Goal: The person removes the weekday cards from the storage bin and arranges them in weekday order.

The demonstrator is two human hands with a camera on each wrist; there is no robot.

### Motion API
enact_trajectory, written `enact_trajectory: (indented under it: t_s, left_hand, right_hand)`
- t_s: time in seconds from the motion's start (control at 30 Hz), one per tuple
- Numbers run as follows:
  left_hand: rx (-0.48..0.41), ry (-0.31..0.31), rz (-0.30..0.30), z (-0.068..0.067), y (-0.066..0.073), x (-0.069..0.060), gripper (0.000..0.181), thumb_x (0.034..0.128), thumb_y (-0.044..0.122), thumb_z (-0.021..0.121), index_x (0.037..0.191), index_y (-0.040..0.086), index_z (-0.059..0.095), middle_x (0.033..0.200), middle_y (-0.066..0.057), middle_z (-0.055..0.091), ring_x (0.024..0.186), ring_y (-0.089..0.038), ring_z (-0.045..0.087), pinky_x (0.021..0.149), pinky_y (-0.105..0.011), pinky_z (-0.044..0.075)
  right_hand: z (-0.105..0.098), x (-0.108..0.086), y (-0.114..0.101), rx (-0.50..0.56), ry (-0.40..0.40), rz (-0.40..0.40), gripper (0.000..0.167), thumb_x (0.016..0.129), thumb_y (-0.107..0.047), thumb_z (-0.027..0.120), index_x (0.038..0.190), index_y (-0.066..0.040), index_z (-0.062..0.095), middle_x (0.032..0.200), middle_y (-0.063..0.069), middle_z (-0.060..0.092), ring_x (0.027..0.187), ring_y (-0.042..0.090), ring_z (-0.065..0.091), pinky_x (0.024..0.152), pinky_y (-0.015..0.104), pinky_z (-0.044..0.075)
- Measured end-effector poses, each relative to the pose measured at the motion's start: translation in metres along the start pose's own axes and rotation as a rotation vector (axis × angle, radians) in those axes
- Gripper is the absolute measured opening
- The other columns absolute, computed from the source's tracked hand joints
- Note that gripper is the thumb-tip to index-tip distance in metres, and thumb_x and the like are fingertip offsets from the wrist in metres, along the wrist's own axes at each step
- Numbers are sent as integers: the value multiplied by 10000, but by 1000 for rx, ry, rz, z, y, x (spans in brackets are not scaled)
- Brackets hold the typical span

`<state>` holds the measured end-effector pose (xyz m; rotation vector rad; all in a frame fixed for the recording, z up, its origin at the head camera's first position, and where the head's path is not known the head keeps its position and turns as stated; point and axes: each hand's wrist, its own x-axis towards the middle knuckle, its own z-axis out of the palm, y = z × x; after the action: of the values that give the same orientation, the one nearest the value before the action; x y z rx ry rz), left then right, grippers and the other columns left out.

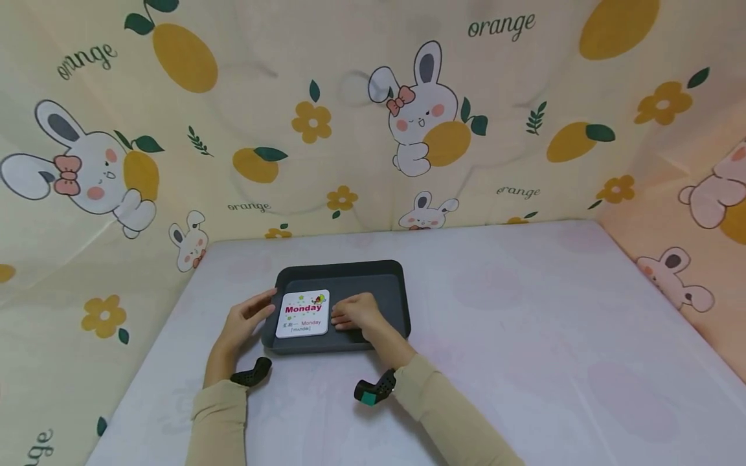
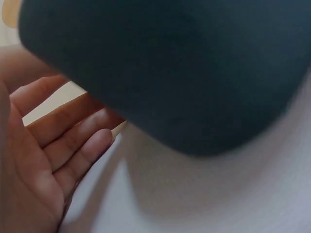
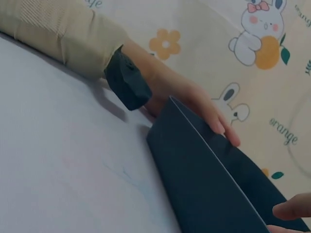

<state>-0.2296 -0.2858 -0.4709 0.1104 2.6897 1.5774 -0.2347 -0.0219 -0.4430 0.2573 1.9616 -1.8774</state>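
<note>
A dark tray (image 1: 379, 285) lies on the table, and a white card (image 1: 304, 314) reading "Monday" lies face up in its left part. My left hand (image 1: 243, 327) is at the tray's left side, fingertips on the rim. In the left wrist view the fingers of my left hand (image 2: 63, 141) extend, slightly bent, to the edge of the tray (image 2: 160, 73). My right hand (image 1: 361, 316) is over the tray, its fingertips just right of the card. The right wrist view shows part of my right hand (image 3: 294, 211), my left hand (image 3: 180, 90) and the tray (image 3: 194, 170).
The tray stands on a pale tablecloth (image 1: 524, 336). Behind and beside the table hangs a cloth (image 1: 350, 155) printed with rabbits, flowers and oranges. Dark bands are on both wrists, below the beige sleeves (image 1: 218, 414).
</note>
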Motion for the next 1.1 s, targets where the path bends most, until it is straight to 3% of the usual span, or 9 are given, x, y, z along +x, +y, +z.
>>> enact_trajectory:
  t_s: [0.27,0.5,0.63,0.83,1.1]
  left_hand:
    - [-1,14,-36,3,-9,2,495,953,317,593,1399,118,511,1471,-117,499,998,263,457,877,14,368]
    - [-31,16,-69,4,-8,0,494,949,296,602,1408,144,503,1492,-85,472,1004,271,450,868,21,358]
    - [-18,16,-53,3,-7,-1,496,950,298,600,1409,138,501,1488,-93,474,1004,270,452,876,16,362]
    - [-11,21,-25,1,-7,0,480,951,284,600,1396,124,516,1474,-115,488,1009,266,458,885,14,367]
    - [-17,17,-46,2,-9,3,474,959,217,587,1406,91,495,1488,-136,463,989,284,435,871,37,343]
  right_hand:
    - [10,1,-1,73,50,71,204,810,19,685,1004,81,675,781,137,751,568,81,669,584,222,581]
    - [21,6,4,74,177,29,220,734,36,767,936,74,689,809,185,757,495,74,633,495,200,546]
    - [27,6,4,27,250,19,220,685,41,806,880,53,706,773,187,754,465,69,615,476,203,537]
    - [32,8,2,-35,258,9,222,648,26,832,845,34,732,704,162,745,429,55,575,448,199,518]
    - [29,7,0,-36,246,22,177,683,44,788,853,34,737,536,38,632,407,54,535,407,172,474]
